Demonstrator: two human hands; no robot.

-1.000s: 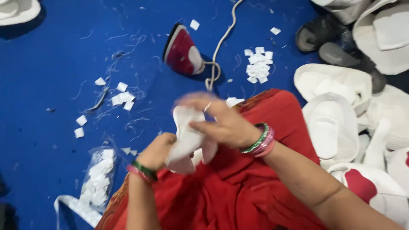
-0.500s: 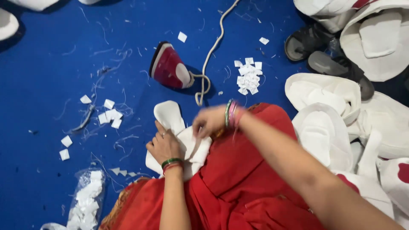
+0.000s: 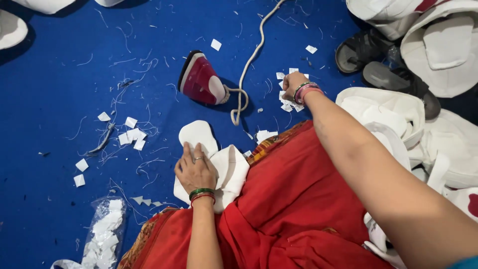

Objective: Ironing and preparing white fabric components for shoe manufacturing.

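My left hand [image 3: 195, 170] lies flat on a white shaped fabric piece [image 3: 214, 159] spread on the blue floor at the edge of my red garment [image 3: 298, 199]. My right hand [image 3: 293, 83] reaches far forward onto a small heap of white square patches [image 3: 288, 99], fingers curled down into it; whether it grips one I cannot see. A red and white clothes iron [image 3: 200, 79] lies on its side to the left of that heap, its pale cord [image 3: 245, 74] looping beside it.
Loose white squares [image 3: 130, 135] and threads litter the blue floor at left. A clear bag of squares [image 3: 107, 231] lies at bottom left. White stitched pieces [image 3: 398, 119] pile up on the right, with dark sandals [image 3: 378, 60] behind them.
My right hand left the white fabric piece and stretched forward to the heap of squares. My left hand flattened the piece on the floor. The view shifted slightly.
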